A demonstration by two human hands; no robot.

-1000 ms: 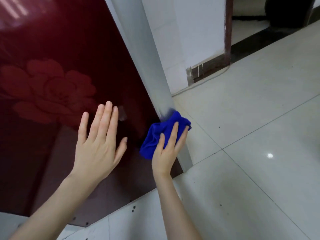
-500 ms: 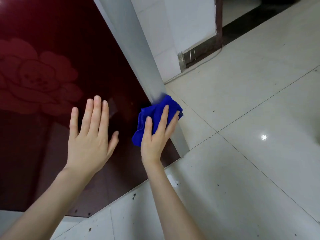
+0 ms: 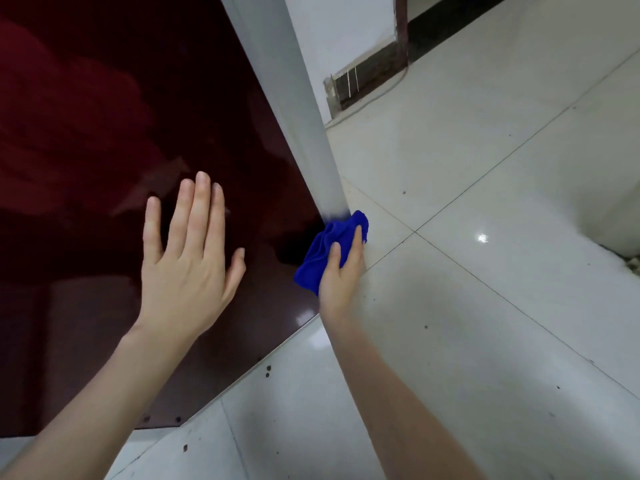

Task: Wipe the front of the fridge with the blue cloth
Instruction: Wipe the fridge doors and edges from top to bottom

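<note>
The fridge front (image 3: 104, 140) is a glossy dark red panel with a faint flower pattern, filling the left half of the head view. Its grey side edge (image 3: 301, 126) runs down to the floor. My right hand (image 3: 341, 271) presses the crumpled blue cloth (image 3: 323, 249) with straight fingers against the lower right corner of the fridge, where the red panel meets the grey edge. My left hand (image 3: 188, 258) lies flat with its fingers spread on the red panel, to the left of the cloth.
White glossy floor tiles (image 3: 485, 306) spread to the right and below. A white wall and a dark door frame (image 3: 401, 32) stand behind the fridge, with a thin cable along the floor. A pale object (image 3: 620, 216) sits at the right edge.
My right hand has slid the cloth down along the fridge's right edge, closer to the floor. My left hand stays flat on the panel. The view has tilted further down.
</note>
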